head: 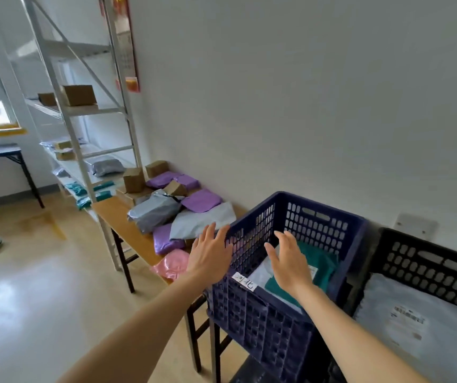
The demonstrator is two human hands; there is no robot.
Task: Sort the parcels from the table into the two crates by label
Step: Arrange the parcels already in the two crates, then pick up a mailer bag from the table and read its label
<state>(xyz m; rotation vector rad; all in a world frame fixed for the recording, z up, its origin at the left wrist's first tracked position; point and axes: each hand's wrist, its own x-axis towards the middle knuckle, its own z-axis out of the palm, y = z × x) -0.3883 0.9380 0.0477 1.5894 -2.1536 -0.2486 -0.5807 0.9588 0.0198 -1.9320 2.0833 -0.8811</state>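
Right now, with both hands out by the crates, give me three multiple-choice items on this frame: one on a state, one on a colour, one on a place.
1. The left hand and right hand are: A both open, holding nothing; B both gripping a parcel; C both closed fists.
2. The parcel at the table's near end is: A green; B pink; C black.
3. The green parcel lies: A on the table; B in the right hand; C in the blue crate.
Answers: 1 A, the fingers are spread with nothing in them; 2 B, the pink parcel lies at that end; 3 C, it shows inside the crate's walls.
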